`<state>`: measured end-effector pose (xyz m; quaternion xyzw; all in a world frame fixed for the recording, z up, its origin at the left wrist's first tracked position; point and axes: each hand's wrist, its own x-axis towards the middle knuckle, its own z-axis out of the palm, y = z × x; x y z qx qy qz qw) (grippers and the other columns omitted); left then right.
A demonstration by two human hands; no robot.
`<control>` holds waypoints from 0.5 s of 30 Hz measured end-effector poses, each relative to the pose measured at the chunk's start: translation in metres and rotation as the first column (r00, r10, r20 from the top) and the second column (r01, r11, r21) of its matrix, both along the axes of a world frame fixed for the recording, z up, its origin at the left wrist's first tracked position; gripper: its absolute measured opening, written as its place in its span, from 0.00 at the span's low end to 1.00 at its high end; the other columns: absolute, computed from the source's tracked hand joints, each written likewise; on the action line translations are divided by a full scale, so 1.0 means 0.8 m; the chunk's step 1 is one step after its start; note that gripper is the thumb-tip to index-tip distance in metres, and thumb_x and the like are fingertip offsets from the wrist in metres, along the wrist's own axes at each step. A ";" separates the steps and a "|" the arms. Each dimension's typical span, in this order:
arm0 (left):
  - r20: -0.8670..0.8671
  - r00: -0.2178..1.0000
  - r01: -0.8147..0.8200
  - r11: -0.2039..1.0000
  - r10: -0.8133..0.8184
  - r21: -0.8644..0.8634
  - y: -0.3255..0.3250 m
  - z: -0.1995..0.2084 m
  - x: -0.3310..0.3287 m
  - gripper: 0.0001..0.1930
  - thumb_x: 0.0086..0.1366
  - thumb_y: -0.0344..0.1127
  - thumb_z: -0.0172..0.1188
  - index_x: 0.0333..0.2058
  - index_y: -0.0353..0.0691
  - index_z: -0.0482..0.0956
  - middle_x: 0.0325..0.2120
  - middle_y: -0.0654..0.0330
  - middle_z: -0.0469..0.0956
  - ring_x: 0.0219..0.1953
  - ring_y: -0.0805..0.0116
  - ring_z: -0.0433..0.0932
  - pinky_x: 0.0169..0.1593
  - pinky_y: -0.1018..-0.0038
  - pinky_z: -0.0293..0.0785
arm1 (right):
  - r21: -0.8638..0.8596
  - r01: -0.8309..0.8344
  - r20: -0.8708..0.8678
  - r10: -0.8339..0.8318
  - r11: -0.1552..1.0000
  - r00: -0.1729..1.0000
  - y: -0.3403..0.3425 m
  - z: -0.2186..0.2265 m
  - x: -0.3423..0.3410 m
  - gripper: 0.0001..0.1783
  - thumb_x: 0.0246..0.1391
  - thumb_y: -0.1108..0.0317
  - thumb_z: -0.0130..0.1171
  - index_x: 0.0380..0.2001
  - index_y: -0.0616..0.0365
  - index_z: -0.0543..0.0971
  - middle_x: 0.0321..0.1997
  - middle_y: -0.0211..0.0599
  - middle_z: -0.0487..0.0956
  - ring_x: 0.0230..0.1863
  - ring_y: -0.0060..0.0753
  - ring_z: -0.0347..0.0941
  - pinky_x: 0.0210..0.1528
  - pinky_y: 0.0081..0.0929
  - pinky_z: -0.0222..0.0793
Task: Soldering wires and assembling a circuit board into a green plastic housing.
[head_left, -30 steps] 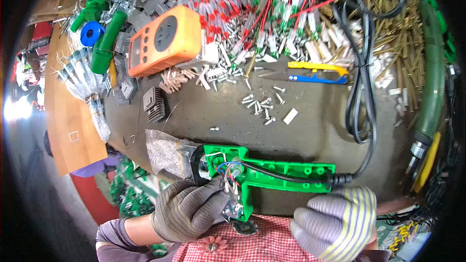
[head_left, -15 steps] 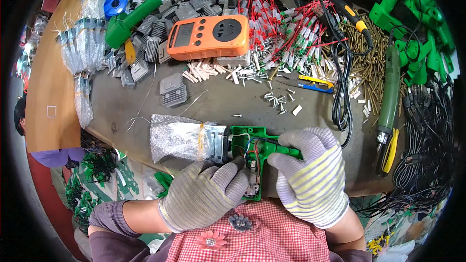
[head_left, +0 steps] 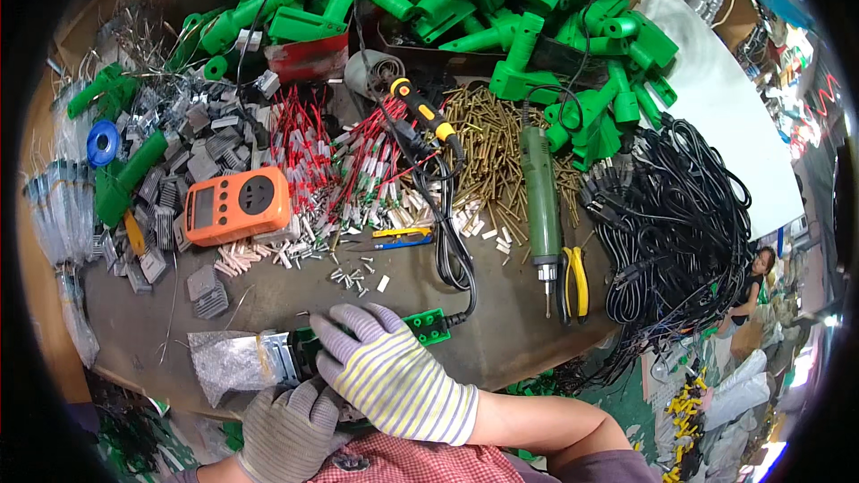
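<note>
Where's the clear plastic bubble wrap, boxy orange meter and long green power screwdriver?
Clear plastic bubble wrap [head_left: 229,368], head view: middle.
Boxy orange meter [head_left: 234,212], head view: front face.
Long green power screwdriver [head_left: 540,192], head view: handle.

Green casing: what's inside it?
The casing shows green moulding at its handle end, where the black cord leaves. The right hand covers most of the rest; contents there are hidden.

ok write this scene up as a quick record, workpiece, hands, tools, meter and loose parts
workpiece: green housing, black cord at its right end, bubble-wrapped part at its left
left hand: gloved, at the housing's near side, grip hidden
right hand: gloved, lying across the housing
tools: green power screwdriver, yellow-handled pliers, yellow-and-blue snips
meter: orange, left of the snips
loose parts: brass-coloured screws, black cord pile, green plastic parts
</note>
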<state>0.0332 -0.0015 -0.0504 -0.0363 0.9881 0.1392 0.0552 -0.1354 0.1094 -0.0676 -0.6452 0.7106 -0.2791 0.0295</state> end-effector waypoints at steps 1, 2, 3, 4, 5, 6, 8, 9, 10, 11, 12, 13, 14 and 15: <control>-0.034 0.999 0.014 1.000 -0.014 0.001 -0.002 -0.001 0.001 0.33 0.47 0.47 0.71 0.51 0.41 0.73 0.43 0.52 0.75 0.42 0.50 0.76 0.43 0.56 0.72 | 0.000 0.011 -0.007 -0.011 1.000 1.000 0.003 -0.004 0.003 0.16 0.52 0.63 0.52 0.37 0.63 0.80 0.53 0.51 0.75 0.57 0.52 0.69 0.58 0.48 0.68; -0.066 0.997 0.038 0.999 -0.039 -0.024 -0.003 -0.002 0.000 0.31 0.48 0.47 0.70 0.51 0.41 0.74 0.43 0.51 0.76 0.42 0.50 0.76 0.43 0.56 0.72 | -0.017 -0.016 -0.032 0.015 1.000 0.999 0.008 -0.012 0.009 0.16 0.52 0.63 0.51 0.39 0.63 0.80 0.52 0.51 0.75 0.57 0.51 0.70 0.59 0.48 0.68; -0.071 0.996 0.049 0.999 -0.051 -0.023 -0.006 -0.002 -0.001 0.31 0.48 0.47 0.70 0.51 0.41 0.74 0.43 0.51 0.76 0.42 0.50 0.76 0.43 0.56 0.72 | -0.033 -0.044 -0.056 0.042 0.998 0.998 0.010 -0.017 0.012 0.17 0.53 0.63 0.51 0.40 0.63 0.79 0.51 0.50 0.75 0.56 0.51 0.70 0.59 0.48 0.68; -0.029 0.998 0.060 0.998 -0.060 -0.018 -0.008 -0.002 -0.001 0.31 0.49 0.47 0.70 0.51 0.41 0.74 0.43 0.51 0.76 0.42 0.50 0.76 0.43 0.57 0.72 | -0.027 -0.050 -0.021 0.049 0.998 0.999 0.013 -0.009 0.012 0.19 0.53 0.65 0.51 0.45 0.63 0.78 0.49 0.49 0.76 0.56 0.51 0.71 0.59 0.47 0.68; 0.017 0.998 0.065 0.998 -0.065 -0.014 -0.007 -0.002 -0.001 0.32 0.49 0.47 0.70 0.51 0.41 0.73 0.44 0.51 0.75 0.42 0.50 0.76 0.43 0.57 0.72 | -0.024 -0.050 -0.022 0.050 0.998 0.999 0.017 -0.001 0.003 0.19 0.53 0.65 0.51 0.45 0.63 0.78 0.49 0.49 0.76 0.56 0.51 0.71 0.59 0.47 0.68; 0.016 0.998 0.065 0.998 -0.065 -0.011 -0.005 -0.004 -0.001 0.32 0.49 0.47 0.70 0.51 0.41 0.73 0.44 0.51 0.75 0.42 0.50 0.76 0.43 0.57 0.72 | -0.051 -0.114 0.018 0.115 0.992 0.993 0.020 0.011 -0.015 0.19 0.54 0.66 0.51 0.47 0.62 0.78 0.49 0.48 0.76 0.55 0.51 0.72 0.59 0.46 0.69; -0.127 0.992 -0.012 1.000 0.011 -0.007 0.001 -0.008 0.002 0.34 0.47 0.47 0.72 0.52 0.41 0.72 0.46 0.52 0.75 0.43 0.50 0.76 0.43 0.56 0.72 | -0.105 -0.101 -0.051 0.096 0.989 0.994 0.023 0.056 -0.081 0.19 0.53 0.69 0.52 0.49 0.60 0.78 0.46 0.45 0.78 0.51 0.51 0.75 0.56 0.45 0.71; -0.103 0.992 -0.071 0.997 0.069 -0.013 0.003 -0.008 0.004 0.34 0.47 0.47 0.72 0.52 0.41 0.72 0.46 0.52 0.75 0.43 0.50 0.76 0.43 0.56 0.72 | -0.054 0.105 -0.247 -0.115 0.993 0.962 0.029 0.076 -0.125 0.19 0.51 0.73 0.51 0.48 0.60 0.78 0.44 0.46 0.79 0.50 0.49 0.76 0.52 0.43 0.73; -0.038 0.997 -0.071 0.997 0.071 -0.010 0.002 -0.003 -0.003 0.31 0.47 0.50 0.71 0.48 0.43 0.75 0.44 0.57 0.76 0.43 0.56 0.77 0.43 0.59 0.71 | -0.239 0.344 -0.269 -0.403 0.908 0.875 0.031 0.090 -0.173 0.20 0.48 0.76 0.50 0.47 0.60 0.79 0.43 0.47 0.80 0.48 0.49 0.77 0.51 0.39 0.73; 0.033 0.997 -0.067 0.998 0.068 -0.006 0.002 0.005 -0.004 0.29 0.46 0.53 0.70 0.44 0.44 0.78 0.42 0.61 0.78 0.43 0.61 0.79 0.43 0.61 0.70 | -0.322 0.518 -0.242 -0.598 0.792 0.764 0.042 0.111 -0.219 0.20 0.48 0.78 0.50 0.46 0.59 0.80 0.45 0.49 0.81 0.45 0.51 0.78 0.51 0.38 0.73; 0.031 0.997 -0.070 0.997 0.070 -0.017 0.004 0.003 -0.008 0.28 0.48 0.53 0.70 0.45 0.45 0.78 0.44 0.61 0.78 0.42 0.62 0.79 0.43 0.62 0.70 | -0.285 0.615 -0.353 -0.677 0.735 0.646 0.065 0.122 -0.279 0.21 0.48 0.79 0.51 0.46 0.57 0.81 0.45 0.48 0.81 0.45 0.54 0.78 0.52 0.41 0.73; 0.025 1.000 0.002 0.999 -0.001 -0.054 0.002 0.000 -0.014 0.28 0.48 0.54 0.70 0.46 0.46 0.78 0.45 0.61 0.79 0.41 0.63 0.80 0.43 0.64 0.70 | -0.230 0.595 -0.657 -0.574 0.770 0.489 0.124 0.122 -0.375 0.21 0.49 0.79 0.52 0.47 0.57 0.80 0.47 0.47 0.81 0.49 0.54 0.77 0.54 0.43 0.72; 0.034 0.999 0.017 0.996 -0.014 -0.087 0.005 0.007 -0.015 0.28 0.48 0.53 0.70 0.46 0.46 0.78 0.46 0.62 0.79 0.41 0.64 0.80 0.43 0.65 0.71 | -0.127 0.684 -0.732 -0.534 0.718 0.424 0.139 0.120 -0.415 0.22 0.49 0.80 0.53 0.48 0.55 0.80 0.51 0.48 0.79 0.54 0.54 0.75 0.57 0.44 0.71; 0.035 0.999 0.033 0.992 -0.029 -0.120 0.004 0.010 -0.018 0.28 0.47 0.53 0.70 0.46 0.46 0.78 0.46 0.62 0.79 0.41 0.65 0.81 0.43 0.66 0.72 | 0.050 0.781 -0.730 -0.511 0.622 0.454 0.137 0.122 -0.435 0.22 0.49 0.79 0.54 0.48 0.52 0.81 0.59 0.48 0.76 0.61 0.53 0.70 0.62 0.42 0.68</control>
